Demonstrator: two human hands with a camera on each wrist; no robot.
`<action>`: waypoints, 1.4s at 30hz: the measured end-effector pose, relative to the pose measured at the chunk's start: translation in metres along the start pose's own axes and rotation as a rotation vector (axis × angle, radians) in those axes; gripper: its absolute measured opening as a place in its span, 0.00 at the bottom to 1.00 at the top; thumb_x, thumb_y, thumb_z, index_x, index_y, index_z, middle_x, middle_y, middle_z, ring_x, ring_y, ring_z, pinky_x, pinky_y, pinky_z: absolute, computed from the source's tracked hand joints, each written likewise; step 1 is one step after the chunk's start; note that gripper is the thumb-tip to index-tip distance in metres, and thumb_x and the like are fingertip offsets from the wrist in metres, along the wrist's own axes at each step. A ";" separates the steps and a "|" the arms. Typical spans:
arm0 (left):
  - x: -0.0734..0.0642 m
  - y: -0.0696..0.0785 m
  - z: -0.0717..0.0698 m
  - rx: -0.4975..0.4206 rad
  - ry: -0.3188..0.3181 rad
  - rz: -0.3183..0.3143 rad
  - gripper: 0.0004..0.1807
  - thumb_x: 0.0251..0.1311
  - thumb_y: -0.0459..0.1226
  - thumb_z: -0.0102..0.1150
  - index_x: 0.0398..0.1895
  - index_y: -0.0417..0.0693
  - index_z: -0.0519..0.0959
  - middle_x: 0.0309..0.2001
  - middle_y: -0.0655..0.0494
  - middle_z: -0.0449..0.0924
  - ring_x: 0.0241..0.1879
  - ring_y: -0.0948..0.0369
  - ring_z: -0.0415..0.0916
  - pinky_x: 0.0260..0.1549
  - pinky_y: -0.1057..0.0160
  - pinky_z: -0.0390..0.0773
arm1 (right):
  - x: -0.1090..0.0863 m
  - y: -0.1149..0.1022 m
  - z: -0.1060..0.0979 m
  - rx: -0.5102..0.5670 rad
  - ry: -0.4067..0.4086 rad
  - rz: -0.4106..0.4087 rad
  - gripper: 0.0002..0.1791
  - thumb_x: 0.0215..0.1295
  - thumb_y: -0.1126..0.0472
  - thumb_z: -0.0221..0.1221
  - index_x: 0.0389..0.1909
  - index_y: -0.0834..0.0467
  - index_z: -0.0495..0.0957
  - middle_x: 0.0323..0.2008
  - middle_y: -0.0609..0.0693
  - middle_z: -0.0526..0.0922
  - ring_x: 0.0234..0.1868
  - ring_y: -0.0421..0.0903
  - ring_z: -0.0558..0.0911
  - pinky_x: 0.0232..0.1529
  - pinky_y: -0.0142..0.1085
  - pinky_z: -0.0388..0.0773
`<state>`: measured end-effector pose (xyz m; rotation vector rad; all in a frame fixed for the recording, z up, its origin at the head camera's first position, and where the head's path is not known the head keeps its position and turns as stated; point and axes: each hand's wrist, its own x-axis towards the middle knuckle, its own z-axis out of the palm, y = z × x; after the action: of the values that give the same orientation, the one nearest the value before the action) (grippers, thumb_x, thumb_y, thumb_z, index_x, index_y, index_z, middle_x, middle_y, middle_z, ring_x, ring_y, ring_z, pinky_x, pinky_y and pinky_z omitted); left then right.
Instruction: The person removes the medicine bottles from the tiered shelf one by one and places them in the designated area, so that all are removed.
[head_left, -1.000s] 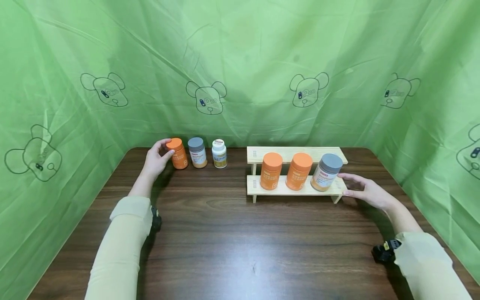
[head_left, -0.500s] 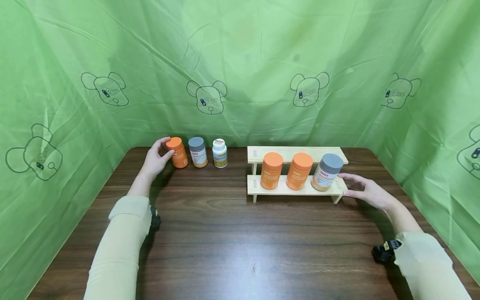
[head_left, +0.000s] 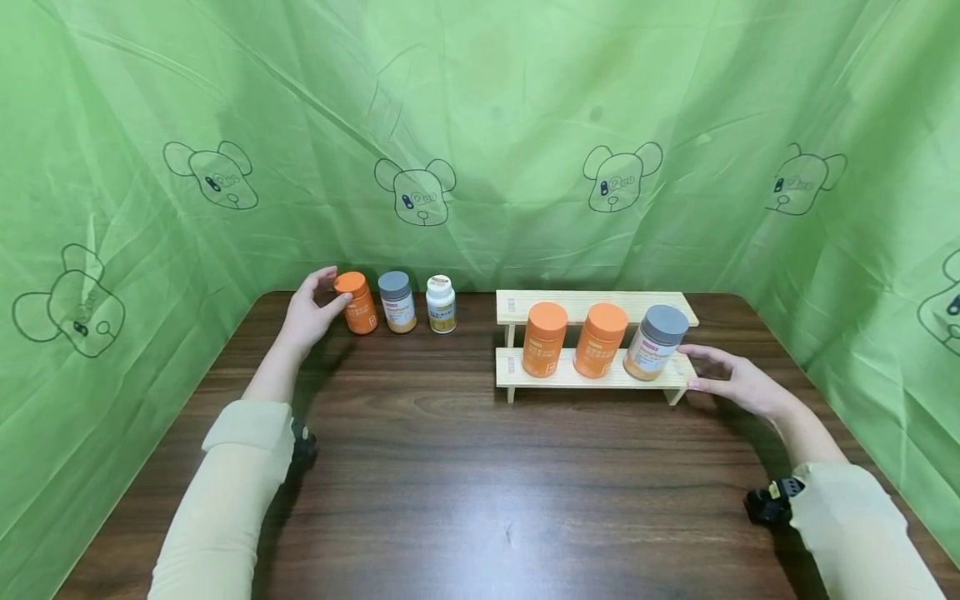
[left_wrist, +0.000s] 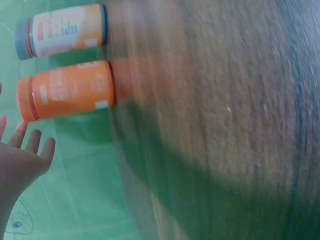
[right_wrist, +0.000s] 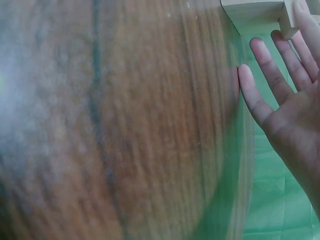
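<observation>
On the left, my left hand (head_left: 309, 312) is beside an orange jar (head_left: 357, 305), its thumb at the jar's near side and its fingers spread around the lid. In the left wrist view, those fingertips are spread at the lid edge of the orange jar (left_wrist: 67, 91). My right hand (head_left: 738, 385) holds the right end of a two-tier wooden rack (head_left: 517, 385), thumb at the front corner and fingers behind. Two orange jars (head_left: 543, 342) and a grey-lidded jar (head_left: 654, 343) stand upright on its lower tier. The other fingers of the right hand (right_wrist: 295, 112) extend loosely.
Right of the left orange jar stand a grey-lidded jar (head_left: 397, 302) and a small white-capped bottle (head_left: 442, 305), in a row at the back of the dark wooden table (head_left: 420, 450). Green curtain (head_left: 480, 100) surrounds the table's back and sides.
My left hand has loosened from the orange jar and drawn slightly left, its fingers spreading. The right hand and the rack stay in place.
</observation>
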<state>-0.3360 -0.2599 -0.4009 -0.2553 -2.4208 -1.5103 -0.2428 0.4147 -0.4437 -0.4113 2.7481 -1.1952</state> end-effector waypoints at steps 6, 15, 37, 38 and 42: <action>0.000 0.007 0.005 0.074 0.053 -0.005 0.32 0.63 0.42 0.57 0.69 0.46 0.62 0.68 0.44 0.61 0.66 0.46 0.56 0.59 0.45 0.63 | -0.001 0.000 0.001 0.013 -0.003 -0.012 0.31 0.65 0.57 0.59 0.68 0.55 0.62 0.59 0.51 0.70 0.49 0.29 0.73 0.45 0.23 0.71; -0.009 0.041 0.017 0.079 0.047 -0.014 0.31 0.64 0.44 0.56 0.69 0.54 0.62 0.68 0.48 0.61 0.54 0.47 0.67 0.44 0.54 0.71 | 0.000 0.002 0.000 0.005 0.001 -0.016 0.31 0.65 0.57 0.59 0.68 0.54 0.62 0.58 0.49 0.71 0.49 0.29 0.73 0.46 0.23 0.71; -0.038 0.121 0.058 0.100 -0.065 0.095 0.31 0.59 0.48 0.60 0.66 0.60 0.65 0.67 0.55 0.64 0.61 0.56 0.64 0.57 0.47 0.66 | -0.001 0.001 -0.001 0.012 0.002 -0.013 0.31 0.65 0.57 0.59 0.68 0.55 0.62 0.56 0.38 0.70 0.49 0.28 0.72 0.46 0.23 0.70; -0.039 0.124 0.060 0.099 -0.068 0.102 0.31 0.59 0.49 0.61 0.66 0.60 0.65 0.66 0.56 0.64 0.61 0.56 0.64 0.57 0.48 0.66 | -0.001 0.001 -0.001 0.009 0.002 -0.012 0.31 0.65 0.57 0.59 0.68 0.55 0.62 0.56 0.39 0.70 0.49 0.28 0.72 0.46 0.23 0.70; -0.043 0.134 0.069 0.093 -0.078 0.127 0.31 0.59 0.47 0.61 0.66 0.57 0.65 0.67 0.57 0.64 0.67 0.57 0.58 0.63 0.47 0.60 | -0.001 0.001 -0.001 0.001 0.003 -0.010 0.32 0.65 0.57 0.59 0.68 0.55 0.62 0.56 0.42 0.71 0.49 0.28 0.72 0.46 0.22 0.70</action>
<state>-0.2654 -0.1393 -0.3296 -0.4470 -2.4755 -1.3535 -0.2426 0.4161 -0.4441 -0.4249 2.7512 -1.1997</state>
